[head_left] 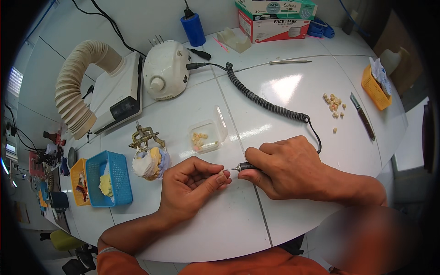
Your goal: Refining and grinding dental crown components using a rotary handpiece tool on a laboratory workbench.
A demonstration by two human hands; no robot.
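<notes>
My right hand (288, 172) is wrapped round a dark rotary handpiece (247, 166), whose thin metal bur points left. At the bur's tip, the thumb and fingers of my left hand (195, 181) are pinched together on something small that they mostly hide. Just beyond my hands stands a clear plastic box (211, 145) with its lid up and several small artificial teeth (198, 140) in it. Left of the box, a brass articulator (145, 136) carries a dental cast (151, 162) in white, yellow and lilac.
A coiled black cord (266, 103) runs from a white control unit (166, 68) toward the handpiece. Behind left is a ribbed suction hose (68, 87). Loose teeth (334, 103) and a wooden-handled knife (363, 118) lie right. Blue basket (121, 183), yellow basket (376, 89) and mask boxes (275, 27) stand around.
</notes>
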